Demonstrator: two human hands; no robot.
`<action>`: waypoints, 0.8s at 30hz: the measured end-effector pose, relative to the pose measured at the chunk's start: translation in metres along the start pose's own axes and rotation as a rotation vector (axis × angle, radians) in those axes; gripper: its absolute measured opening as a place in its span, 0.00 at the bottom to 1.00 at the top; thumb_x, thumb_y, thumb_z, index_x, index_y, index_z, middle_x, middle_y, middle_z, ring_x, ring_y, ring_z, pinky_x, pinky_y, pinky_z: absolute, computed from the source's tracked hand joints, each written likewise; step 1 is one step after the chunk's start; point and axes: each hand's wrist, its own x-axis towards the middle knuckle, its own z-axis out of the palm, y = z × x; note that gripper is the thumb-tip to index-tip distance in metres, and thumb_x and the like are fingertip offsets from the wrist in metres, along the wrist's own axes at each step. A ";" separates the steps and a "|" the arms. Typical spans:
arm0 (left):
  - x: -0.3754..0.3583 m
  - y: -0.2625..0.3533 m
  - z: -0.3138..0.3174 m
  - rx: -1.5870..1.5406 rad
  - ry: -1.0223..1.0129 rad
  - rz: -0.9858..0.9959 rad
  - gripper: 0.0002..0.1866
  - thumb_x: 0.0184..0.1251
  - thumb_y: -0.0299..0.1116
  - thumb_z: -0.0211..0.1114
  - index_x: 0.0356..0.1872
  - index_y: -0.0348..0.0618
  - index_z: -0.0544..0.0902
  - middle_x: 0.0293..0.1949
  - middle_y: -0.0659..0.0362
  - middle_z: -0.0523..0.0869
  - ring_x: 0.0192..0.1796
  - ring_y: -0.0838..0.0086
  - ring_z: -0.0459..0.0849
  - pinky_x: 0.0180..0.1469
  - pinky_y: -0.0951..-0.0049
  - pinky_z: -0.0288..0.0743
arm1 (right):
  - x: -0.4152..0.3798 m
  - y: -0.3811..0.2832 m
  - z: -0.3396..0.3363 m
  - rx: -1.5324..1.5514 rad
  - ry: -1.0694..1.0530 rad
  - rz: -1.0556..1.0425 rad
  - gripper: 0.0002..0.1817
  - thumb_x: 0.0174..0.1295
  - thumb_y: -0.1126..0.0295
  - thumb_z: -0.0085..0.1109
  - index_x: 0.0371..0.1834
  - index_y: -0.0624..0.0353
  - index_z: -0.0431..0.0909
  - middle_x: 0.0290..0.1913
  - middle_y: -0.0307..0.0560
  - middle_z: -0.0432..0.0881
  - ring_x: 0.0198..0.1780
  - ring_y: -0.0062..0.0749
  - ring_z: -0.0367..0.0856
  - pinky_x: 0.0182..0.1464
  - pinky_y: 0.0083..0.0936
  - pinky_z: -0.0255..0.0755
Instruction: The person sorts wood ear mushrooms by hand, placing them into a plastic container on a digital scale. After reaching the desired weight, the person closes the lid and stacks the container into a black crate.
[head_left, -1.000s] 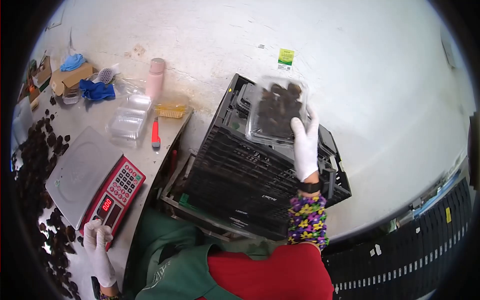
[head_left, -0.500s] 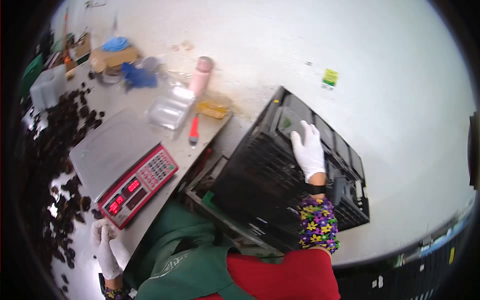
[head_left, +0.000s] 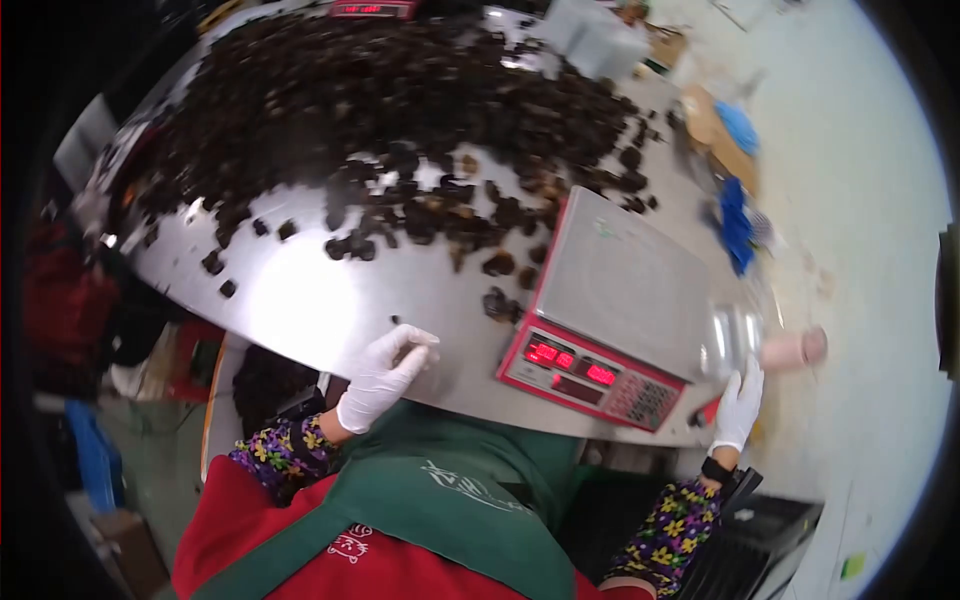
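Observation:
My gloved left hand (head_left: 383, 382) is over the front edge of the metal table (head_left: 455, 350), its fingers curled toward the thumb with nothing visible between them. To the right, my gloved right hand (head_left: 738, 410) is open with its fingers stretched out. Its fingertips are right at the clear plastic containers (head_left: 728, 340), beside a tool with a red handle (head_left: 706, 412). Between both hands stands a red scale (head_left: 590, 375) with a grey weighing plate (head_left: 630, 275) and lit red digits; nothing lies on the plate.
Many dark brown, lumpy pieces (head_left: 400, 100) cover the far and left part of the table. A pink bottle (head_left: 795, 348), a blue cloth or glove (head_left: 735, 225) and a cardboard box (head_left: 705, 125) stand along the wall. Black crates (head_left: 690, 540) are below at the right.
My view has swung left over the table. My right hand has left the black crate and reached the plastic containers. My left hand stays curled near the table's front edge, now left of the scale.

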 end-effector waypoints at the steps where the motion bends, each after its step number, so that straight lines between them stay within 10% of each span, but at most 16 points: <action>1: -0.003 -0.006 -0.007 0.052 0.025 0.014 0.07 0.78 0.25 0.58 0.50 0.38 0.82 0.37 0.62 0.85 0.40 0.83 0.82 0.44 0.80 0.78 | 0.007 0.030 0.032 0.033 -0.017 -0.032 0.22 0.74 0.69 0.50 0.69 0.64 0.74 0.66 0.61 0.78 0.74 0.59 0.67 0.76 0.43 0.60; 6: -0.020 -0.003 -0.024 -0.047 0.276 -0.173 0.07 0.77 0.23 0.58 0.49 0.35 0.82 0.39 0.61 0.86 0.42 0.81 0.81 0.50 0.77 0.77 | 0.043 0.048 0.089 -0.172 -0.461 0.266 0.23 0.73 0.65 0.51 0.65 0.68 0.76 0.58 0.70 0.82 0.63 0.62 0.78 0.66 0.42 0.70; 12: -0.010 -0.017 -0.027 0.056 0.282 -0.165 0.07 0.77 0.23 0.57 0.49 0.35 0.82 0.41 0.61 0.86 0.44 0.82 0.81 0.51 0.78 0.77 | 0.042 0.046 0.088 -0.275 -0.375 0.406 0.15 0.67 0.64 0.57 0.50 0.61 0.84 0.48 0.65 0.87 0.52 0.60 0.85 0.53 0.46 0.76; 17: 0.020 -0.017 -0.027 0.926 0.400 0.417 0.17 0.68 0.28 0.66 0.58 0.41 0.82 0.59 0.47 0.80 0.60 0.58 0.81 0.63 0.62 0.76 | 0.033 0.072 0.093 -0.266 -0.377 0.411 0.12 0.66 0.64 0.58 0.47 0.57 0.84 0.46 0.59 0.87 0.50 0.57 0.85 0.53 0.44 0.76; 24: 0.025 -0.043 -0.029 1.206 0.007 0.514 0.28 0.68 0.43 0.69 0.65 0.41 0.77 0.67 0.46 0.77 0.68 0.52 0.76 0.71 0.50 0.69 | 0.035 0.044 0.074 -0.311 -0.276 0.436 0.13 0.64 0.62 0.65 0.44 0.60 0.81 0.43 0.59 0.87 0.47 0.57 0.85 0.50 0.45 0.76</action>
